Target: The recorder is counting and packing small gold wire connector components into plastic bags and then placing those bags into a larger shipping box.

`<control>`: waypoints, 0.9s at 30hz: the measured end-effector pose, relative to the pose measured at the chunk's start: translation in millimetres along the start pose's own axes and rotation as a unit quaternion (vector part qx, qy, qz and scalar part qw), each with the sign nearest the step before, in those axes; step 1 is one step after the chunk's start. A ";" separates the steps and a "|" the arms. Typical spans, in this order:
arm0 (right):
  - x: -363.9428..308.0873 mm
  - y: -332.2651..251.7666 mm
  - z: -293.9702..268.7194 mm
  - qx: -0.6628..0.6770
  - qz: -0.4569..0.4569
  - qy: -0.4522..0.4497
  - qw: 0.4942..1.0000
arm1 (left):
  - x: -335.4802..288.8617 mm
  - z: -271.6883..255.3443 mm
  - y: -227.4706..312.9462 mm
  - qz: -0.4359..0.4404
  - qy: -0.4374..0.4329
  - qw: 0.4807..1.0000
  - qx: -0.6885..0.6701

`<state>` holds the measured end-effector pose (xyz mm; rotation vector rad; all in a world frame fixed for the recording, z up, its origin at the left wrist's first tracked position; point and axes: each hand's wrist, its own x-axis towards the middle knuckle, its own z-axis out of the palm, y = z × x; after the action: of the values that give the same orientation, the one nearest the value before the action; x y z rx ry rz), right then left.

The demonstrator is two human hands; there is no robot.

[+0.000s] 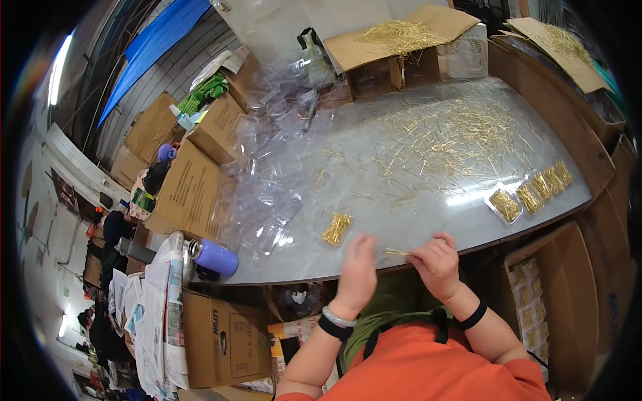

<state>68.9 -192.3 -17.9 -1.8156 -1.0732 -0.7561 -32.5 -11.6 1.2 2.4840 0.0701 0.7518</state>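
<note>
My right hand (436, 262) pinches a few thin gold pins (396, 252) at the near edge of the grey table (374, 220). My left hand (357, 273) is blurred, fingers together, just left of those pins, and I cannot tell whether it touches them. A small bundle of gold pins (336, 228) lies on the table just beyond my left hand. Many loose gold pins (455, 134) are scattered across the far middle of the table. Several filled clear packets of pins (535, 190) lie in a row at the right edge.
A heap of empty clear plastic packets (267, 174) covers the table's left side. A purple bottle (212, 256) lies at the near left corner. Cardboard boxes (190, 187) stand left; boxes topped with pins (401, 40) stand behind. An open box (548, 301) with packets sits lower right.
</note>
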 end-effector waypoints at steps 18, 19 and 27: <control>36.7 7.2 8.0 0.053 0.106 0.010 0.993 | -0.4 -24.2 -15.9 0.079 -0.134 0.987 0.036; 40.4 7.2 14.0 0.056 0.104 0.000 0.993 | -1.1 -22.6 -16.7 0.081 -0.129 0.988 0.039; 54.0 8.3 43.6 0.066 0.087 -0.114 0.988 | -11.8 -10.6 -25.0 0.080 -0.084 0.992 0.044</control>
<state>103.3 -135.6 4.2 -1.8835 -1.0652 -0.3719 -45.5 12.5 -10.1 2.6511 -0.1608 0.6121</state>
